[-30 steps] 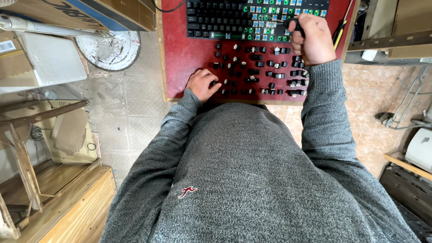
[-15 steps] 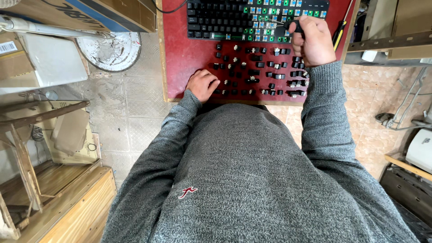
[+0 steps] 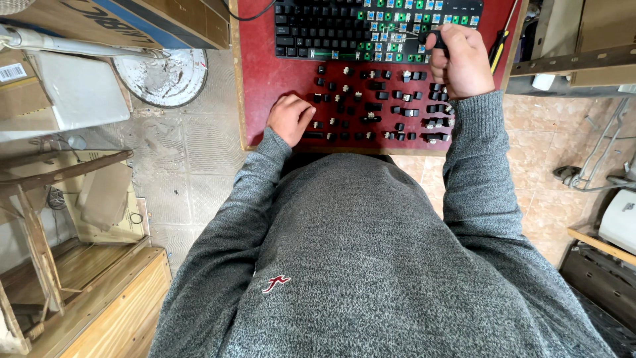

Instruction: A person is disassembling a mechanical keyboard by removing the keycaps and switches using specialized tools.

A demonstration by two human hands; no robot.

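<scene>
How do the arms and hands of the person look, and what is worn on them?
Both arms are covered by long sleeves of a grey, heathered knit sweater with ribbed cuffs ending at the wrists. The left hand and the right hand are bare: no gloves, and no rings or watch can be seen. A small red and white emblem is stitched on the sweater's front.

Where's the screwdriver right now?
In the head view, the yellow-and-black screwdriver lies at the right edge of the red table, just right of the right hand and the keyboard.
</scene>
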